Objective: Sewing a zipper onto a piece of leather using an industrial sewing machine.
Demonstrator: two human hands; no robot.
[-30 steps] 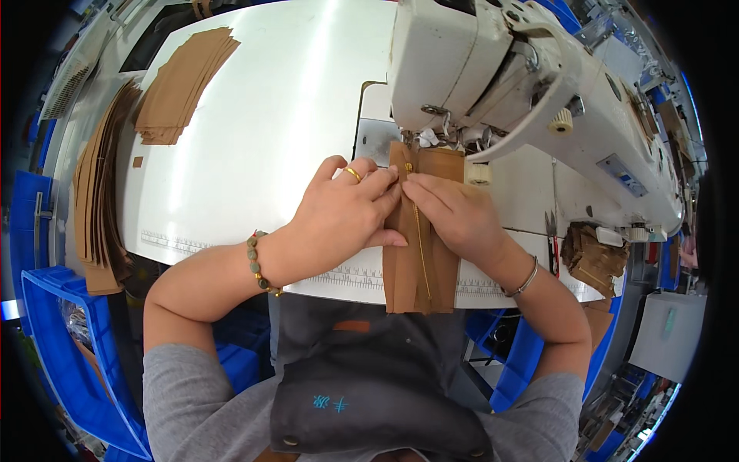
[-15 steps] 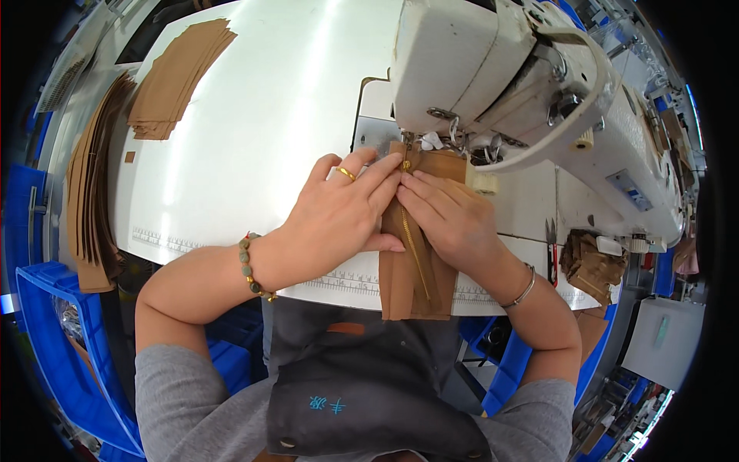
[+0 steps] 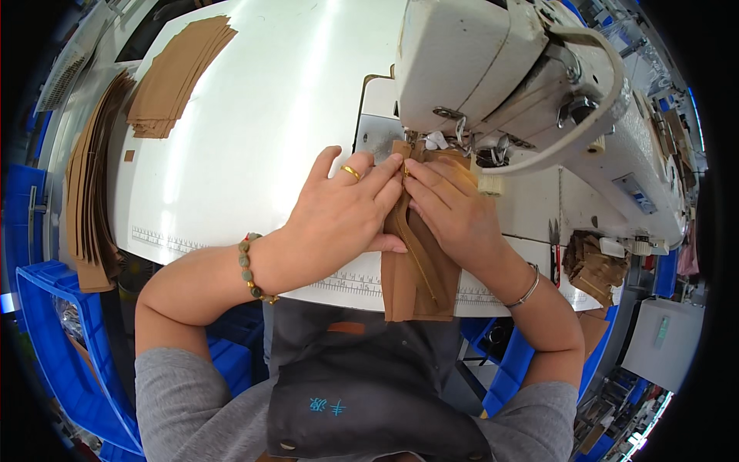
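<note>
brown fabric (image 3: pixel 398 296), gold zipper (image 3: pixel 418 262), white table (image 3: pixel 254 154), blue bin (image 3: pixel 50 276)

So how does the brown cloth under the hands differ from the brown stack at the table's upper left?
The cloth has a gold zipper running along it; no zipper shows on the stack.
The cloth has the left hand and right hand on it; no hand touches the stack.
The cloth lies at the sewing machine; the stack lies well away from it.
Both are brown and longer than wide.
</note>
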